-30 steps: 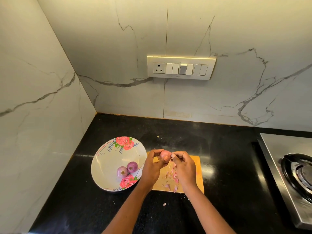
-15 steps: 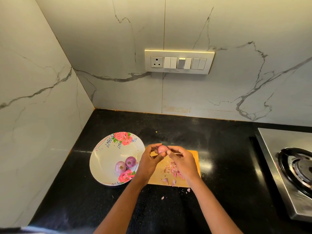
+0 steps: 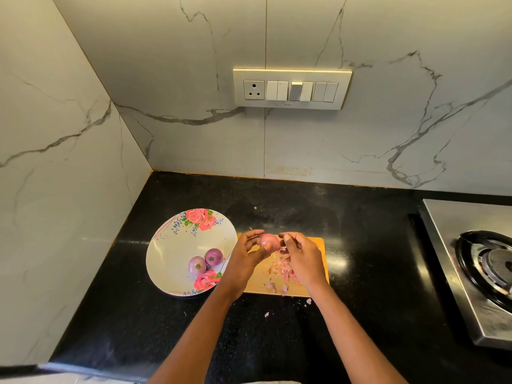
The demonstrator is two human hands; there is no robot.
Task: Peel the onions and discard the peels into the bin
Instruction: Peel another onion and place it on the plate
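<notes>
Above the chopping board (image 3: 318,245), the left hand (image 3: 245,254) grips a small onion (image 3: 268,241); the right hand (image 3: 303,257) pinches skin at its 3 o'clock. Risk: peels (image 3: 279,268) scattering onto the countertop (image 3: 360,245).

Two bare forearms, uncovered from wrist to the lower frame edge, without sleeves, watch or bracelet. Left hand (image 3: 246,256) and right hand (image 3: 303,259) ungloved, with no rings visible on the fingers; short, unpainted nails showing on the right.
</notes>
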